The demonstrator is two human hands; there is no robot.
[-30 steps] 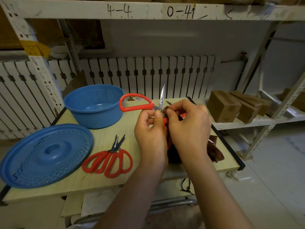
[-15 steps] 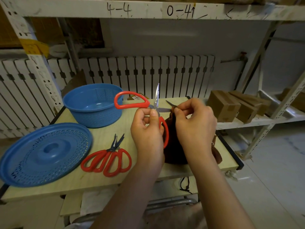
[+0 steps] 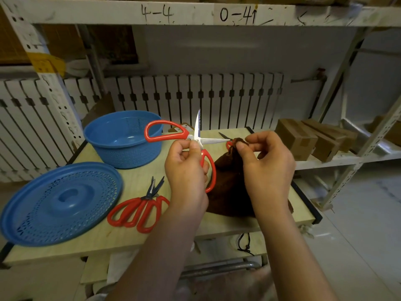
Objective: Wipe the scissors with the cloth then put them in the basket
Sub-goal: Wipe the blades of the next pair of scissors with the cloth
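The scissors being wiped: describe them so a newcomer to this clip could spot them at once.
Start at the wooden table and look above its middle. The scissors are gripped in the left hand, off the surface. Unlike the closed pair lying flat, their blades are spread wide, one against the brown cloth.

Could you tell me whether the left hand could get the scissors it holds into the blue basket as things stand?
Probably yes: the left hand holds the open scissors beside the blue basket, whose top is uncovered.
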